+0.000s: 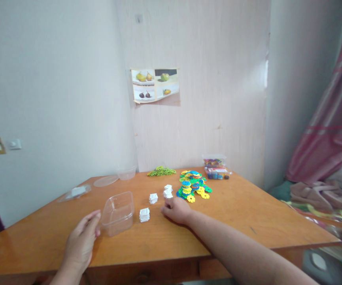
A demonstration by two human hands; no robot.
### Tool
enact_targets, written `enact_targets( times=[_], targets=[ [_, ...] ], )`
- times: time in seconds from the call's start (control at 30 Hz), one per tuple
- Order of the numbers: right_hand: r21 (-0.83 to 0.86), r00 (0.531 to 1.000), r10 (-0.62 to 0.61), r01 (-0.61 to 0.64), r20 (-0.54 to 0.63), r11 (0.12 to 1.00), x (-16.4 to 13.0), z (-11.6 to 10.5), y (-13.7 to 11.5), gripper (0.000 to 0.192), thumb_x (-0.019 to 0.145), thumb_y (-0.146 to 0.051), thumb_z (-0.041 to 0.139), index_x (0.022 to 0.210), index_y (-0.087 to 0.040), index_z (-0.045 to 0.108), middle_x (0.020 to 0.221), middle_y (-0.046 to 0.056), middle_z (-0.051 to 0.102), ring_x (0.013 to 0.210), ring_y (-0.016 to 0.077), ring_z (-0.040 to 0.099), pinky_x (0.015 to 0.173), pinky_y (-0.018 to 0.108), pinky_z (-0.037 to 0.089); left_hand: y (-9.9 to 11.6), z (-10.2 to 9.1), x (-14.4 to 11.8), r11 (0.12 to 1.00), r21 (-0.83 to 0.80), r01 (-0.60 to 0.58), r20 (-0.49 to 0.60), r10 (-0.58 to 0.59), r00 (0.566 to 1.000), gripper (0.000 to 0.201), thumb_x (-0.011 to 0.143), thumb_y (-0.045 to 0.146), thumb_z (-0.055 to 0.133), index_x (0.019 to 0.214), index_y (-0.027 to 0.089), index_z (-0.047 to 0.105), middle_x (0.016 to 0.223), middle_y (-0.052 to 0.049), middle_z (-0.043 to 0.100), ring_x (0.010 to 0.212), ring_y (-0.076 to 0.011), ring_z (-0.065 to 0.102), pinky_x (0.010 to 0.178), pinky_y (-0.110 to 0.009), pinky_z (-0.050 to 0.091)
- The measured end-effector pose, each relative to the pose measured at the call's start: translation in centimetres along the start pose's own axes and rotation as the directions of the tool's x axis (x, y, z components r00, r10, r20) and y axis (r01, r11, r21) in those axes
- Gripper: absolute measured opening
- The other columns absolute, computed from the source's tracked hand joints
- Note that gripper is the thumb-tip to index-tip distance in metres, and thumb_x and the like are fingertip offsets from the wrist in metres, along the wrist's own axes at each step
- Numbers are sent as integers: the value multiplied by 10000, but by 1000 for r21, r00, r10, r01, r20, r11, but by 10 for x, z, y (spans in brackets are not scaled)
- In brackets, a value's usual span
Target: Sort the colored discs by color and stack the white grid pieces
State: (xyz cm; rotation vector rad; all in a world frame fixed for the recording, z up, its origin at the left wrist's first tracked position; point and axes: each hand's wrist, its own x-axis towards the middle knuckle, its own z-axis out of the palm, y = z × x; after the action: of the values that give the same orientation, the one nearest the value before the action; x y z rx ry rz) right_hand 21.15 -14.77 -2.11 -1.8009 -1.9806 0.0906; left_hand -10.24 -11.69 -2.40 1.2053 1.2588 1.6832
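A clear plastic container [119, 215] stands on the front left of the table. My left hand [83, 241] is at its left side, thumb and fingers drawn together. Whether they grip the rim cannot be made out. To the right of the container are two small stacks of white printed pieces, a near stack [144, 215] and a farther stack [153, 198]. My right hand [175, 209] rests low over the table with curled fingers, just in front of a looser white pile [167, 190]. What its fingers hold, if anything, is hidden.
Behind my right hand lies a heap of colourful flower-shaped discs [193, 184]. Farther back are a green beaded bundle [161, 171] and boxes of coloured pieces [216, 170]. A clear tub [126, 173], a lid [105, 181] and a plastic packet [75, 192] sit at the left.
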Motion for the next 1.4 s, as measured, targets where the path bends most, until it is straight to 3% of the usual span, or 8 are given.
enact_targets(
  times=[0.2,0.37,0.6,0.83,1.07,1.27,1.4],
  targets=[
    [1,1000,-13,13,4,1000,0,2,3,267,868,-419,526,771,-201,645,768,14,655,666,130,497,564,251,251,1,1,-1,997,-78,4,-48,-7,999,407,641,479,703,895,168,638,502,61,503,511,-106,444,510,-207,332],
    [9,999,-33,33,18,999,0,3,4,293,879,-401,504,731,-180,627,729,23,639,636,126,484,554,258,235,-6,0,6,991,-135,16,-80,-26,996,371,625,451,719,834,164,613,593,37,582,592,-112,526,559,-210,398],
    [39,998,-62,61,24,997,-3,2,5,310,889,-405,484,706,-178,590,714,20,627,637,125,498,557,251,249,-23,0,44,973,-220,62,-144,-95,985,376,643,450,716,834,165,561,683,2,652,631,-110,590,650,-243,465],
    [76,997,-77,75,18,994,-1,8,10,294,877,-400,494,681,-189,553,703,11,624,643,131,524,571,248,285,-34,17,89,988,-114,99,-169,-118,979,375,724,512,614,854,166,554,691,-27,665,622,-129,608,670,-278,480],
    [103,996,-90,88,22,991,-5,7,11,245,866,-364,507,695,-196,561,700,7,615,649,143,531,575,250,325,-51,32,119,998,54,46,-181,-35,983,378,762,558,544,805,182,545,708,-51,662,655,-173,630,647,-297,487],
    [212,996,-85,74,41,974,-2,-2,-1,169,861,-318,528,763,-207,610,754,10,644,704,152,569,618,251,392,-49,36,123,964,264,10,-148,30,989,361,825,536,461,674,217,538,659,-62,641,611,-212,596,606,-310,429],
    [200,981,-188,174,52,964,9,-18,-20,123,845,-307,568,871,-227,658,852,26,649,762,157,583,674,260,428,-44,36,118,926,377,-29,-107,75,991,398,856,520,418,618,220,525,617,-50,613,580,-205,557,605,-310,391]
  ],
)
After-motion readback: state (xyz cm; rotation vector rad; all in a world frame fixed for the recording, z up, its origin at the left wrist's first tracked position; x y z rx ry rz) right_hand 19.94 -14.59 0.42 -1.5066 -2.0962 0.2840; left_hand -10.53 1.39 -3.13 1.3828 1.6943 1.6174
